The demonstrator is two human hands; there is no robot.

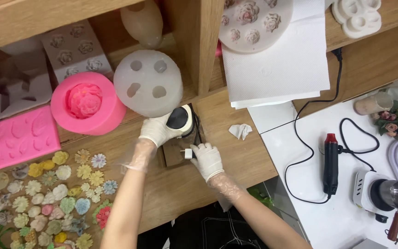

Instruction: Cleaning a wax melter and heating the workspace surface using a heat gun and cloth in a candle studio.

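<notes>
Both my hands wear thin clear gloves. My left hand (156, 131) rests on a small round cream appliance with a black top (180, 119) that sits on the wooden counter (236, 161). My right hand (207, 159) pinches a small white plug (188, 153) on the appliance's black cord, just in front of it. A brown square pad (173, 154) lies under the plug.
A pink round flower mould (86, 103), a white dome mould (148, 83) and a flat pink mould (17, 138) stand at the left. Several small wax flowers (56, 193) cover the counter's near left. A heat gun (330, 163), power strip (365, 189) and paper stack (277, 64) lie at the right.
</notes>
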